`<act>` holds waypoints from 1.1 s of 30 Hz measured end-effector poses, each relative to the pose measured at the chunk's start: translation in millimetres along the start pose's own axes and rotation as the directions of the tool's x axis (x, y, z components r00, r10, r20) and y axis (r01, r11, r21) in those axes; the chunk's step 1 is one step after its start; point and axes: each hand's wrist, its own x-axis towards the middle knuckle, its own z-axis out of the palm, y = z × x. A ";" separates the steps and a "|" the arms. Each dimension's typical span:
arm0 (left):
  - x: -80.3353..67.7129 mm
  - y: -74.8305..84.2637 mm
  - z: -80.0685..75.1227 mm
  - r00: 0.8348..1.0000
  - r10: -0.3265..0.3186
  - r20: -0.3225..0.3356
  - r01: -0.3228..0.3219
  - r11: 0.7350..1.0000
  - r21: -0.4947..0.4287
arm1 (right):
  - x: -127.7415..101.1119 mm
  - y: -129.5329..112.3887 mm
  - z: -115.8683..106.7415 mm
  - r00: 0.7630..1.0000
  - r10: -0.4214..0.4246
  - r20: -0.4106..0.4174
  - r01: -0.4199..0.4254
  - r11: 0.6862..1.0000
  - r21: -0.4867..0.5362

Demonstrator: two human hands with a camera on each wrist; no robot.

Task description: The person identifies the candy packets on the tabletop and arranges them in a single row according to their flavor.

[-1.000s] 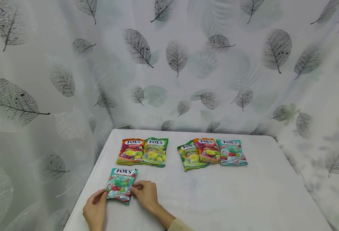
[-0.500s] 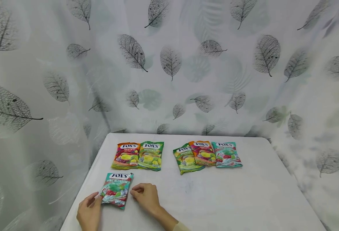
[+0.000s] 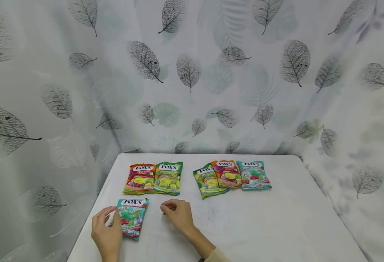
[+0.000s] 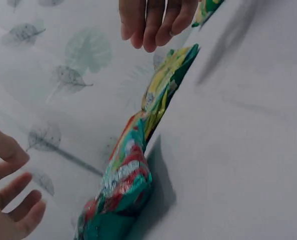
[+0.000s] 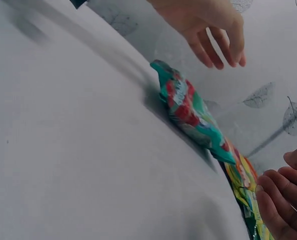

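Note:
A teal Fox's Mint Blossom candy bag (image 3: 131, 218) lies flat near the front left of the white table (image 3: 260, 225). My left hand (image 3: 111, 219) sits at the bag's left edge with relaxed fingers. The right wrist view shows this left hand (image 5: 214, 35) hovering just over the bag (image 5: 191, 112) without gripping it. My right hand (image 3: 168, 209) rests on the table a short way right of the bag, fingers loosely curled and holding nothing. In the left wrist view the bag (image 4: 121, 195) lies between my left fingers (image 4: 13, 200) and my right hand (image 4: 153, 25).
Behind the teal bag lie a red Fruits bag (image 3: 139, 178) and a green bag (image 3: 167, 177) side by side. Further right, a green bag (image 3: 206, 180), an orange-red bag (image 3: 227, 174) and a teal bag (image 3: 253, 175) overlap in a row. A leaf-print curtain surrounds the table.
Both hands touched the teal bag a second ago. The right hand has since drawn away to the right, and the left hand has eased off. The bag lies where it was.

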 end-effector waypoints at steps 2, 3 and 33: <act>-2.0 8.6 7.2 0.998 0.034 0.054 -0.032 0.999 -0.035 | 2.3 1.8 -9.6 1.000 0.003 -0.019 -0.003 1.000 -0.002; -3.4 12.1 11.0 0.995 0.048 0.084 -0.044 0.998 -0.055 | 3.1 2.9 -14.5 1.000 -0.002 -0.030 0.001 1.000 -0.006; -61.4 81.0 124.6 0.778 0.224 0.587 -0.055 0.955 -0.292 | 4.4 37.4 -147.0 0.924 -0.008 -0.383 -0.066 0.982 -0.179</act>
